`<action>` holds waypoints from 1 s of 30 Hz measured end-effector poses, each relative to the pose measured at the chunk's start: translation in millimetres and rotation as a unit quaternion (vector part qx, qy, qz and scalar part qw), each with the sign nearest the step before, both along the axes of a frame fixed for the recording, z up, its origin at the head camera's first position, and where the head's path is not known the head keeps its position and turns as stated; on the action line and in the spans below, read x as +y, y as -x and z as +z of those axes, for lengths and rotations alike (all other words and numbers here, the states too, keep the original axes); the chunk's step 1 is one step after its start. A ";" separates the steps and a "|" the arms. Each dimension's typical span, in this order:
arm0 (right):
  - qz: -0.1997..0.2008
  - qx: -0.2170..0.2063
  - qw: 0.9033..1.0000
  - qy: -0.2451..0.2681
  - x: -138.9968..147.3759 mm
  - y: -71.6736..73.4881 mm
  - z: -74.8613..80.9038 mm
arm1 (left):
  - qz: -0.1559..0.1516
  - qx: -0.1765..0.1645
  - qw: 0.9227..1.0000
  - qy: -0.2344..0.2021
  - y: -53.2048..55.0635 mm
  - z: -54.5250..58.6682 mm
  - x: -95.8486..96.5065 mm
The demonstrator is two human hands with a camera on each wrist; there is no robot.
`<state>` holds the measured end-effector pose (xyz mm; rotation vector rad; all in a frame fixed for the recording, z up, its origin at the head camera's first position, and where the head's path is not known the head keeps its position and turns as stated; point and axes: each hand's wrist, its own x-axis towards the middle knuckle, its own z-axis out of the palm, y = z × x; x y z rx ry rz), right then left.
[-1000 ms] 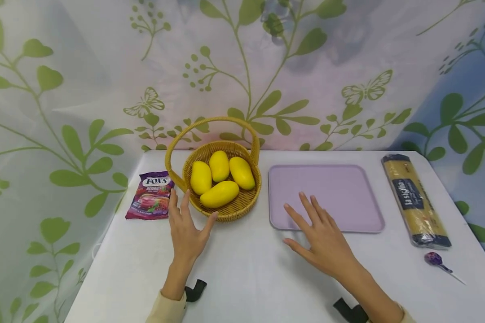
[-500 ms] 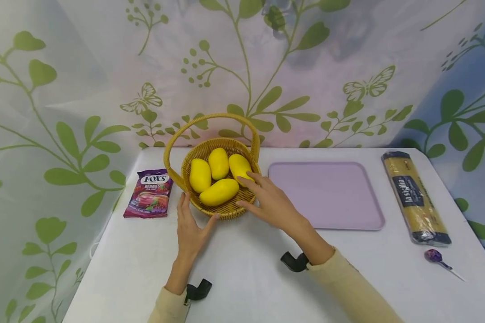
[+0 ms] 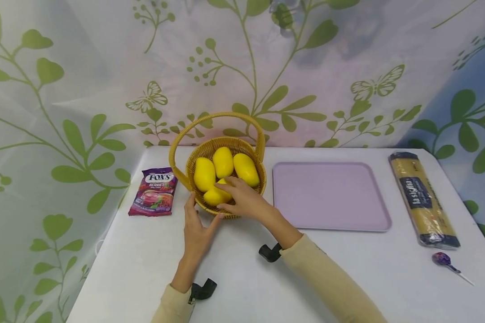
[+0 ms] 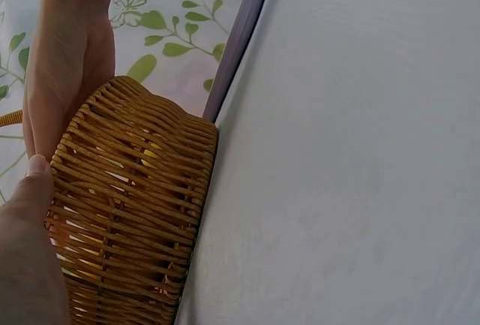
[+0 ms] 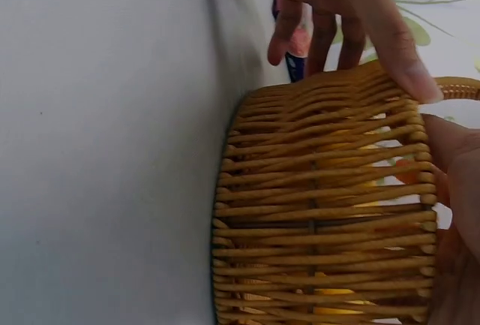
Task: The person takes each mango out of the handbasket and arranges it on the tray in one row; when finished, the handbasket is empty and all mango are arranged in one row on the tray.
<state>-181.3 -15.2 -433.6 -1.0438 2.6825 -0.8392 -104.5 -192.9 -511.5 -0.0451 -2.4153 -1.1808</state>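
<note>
A round woven basket (image 3: 263, 176) with a tall arched handle stands at the back of the table, with yellow mangoes inside. My right hand (image 3: 248, 202) reaches over the near rim and grips the front mango (image 3: 215, 197), fingers on its far side and thumb on its near side. Behind it lie three other mangoes (image 3: 223, 162). My left hand (image 3: 198, 233) steadies the basket from its near left, thumb tip at the front rim and fingers along the outer side. In the left wrist view the basket's wicker wall (image 4: 135, 205) hides most of the fruit; the wall (image 5: 322, 212) likewise fills the right wrist view.
Left of the basket lies a purple candy bag (image 3: 153, 193). A lilac tray (image 3: 331, 197) lies to the basket's right, then a long spaghetti pack (image 3: 424, 202) and a wrapped lollipop (image 3: 442, 259). A leaf-printed curtain (image 3: 307, 67) hangs behind the table.
My right hand has moved left from over the tray into the basket and onto the front mango. My left hand has come in against the basket's near left side.
</note>
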 end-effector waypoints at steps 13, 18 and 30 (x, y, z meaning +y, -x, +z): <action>-0.009 0.016 1.000 -0.006 -17.4 9.8 -9.9 | 0.003 -0.004 1.000 0.003 -1.5 -2.7 -1.3; -0.046 0.007 0.999 -0.007 -19.5 8.5 -10.1 | 0.005 -0.001 1.000 0.005 -1.2 -4.0 -0.8; -0.050 0.027 0.998 0.037 -12.1 5.6 -4.9 | 0.013 -0.005 1.000 0.011 -0.8 -6.4 -1.0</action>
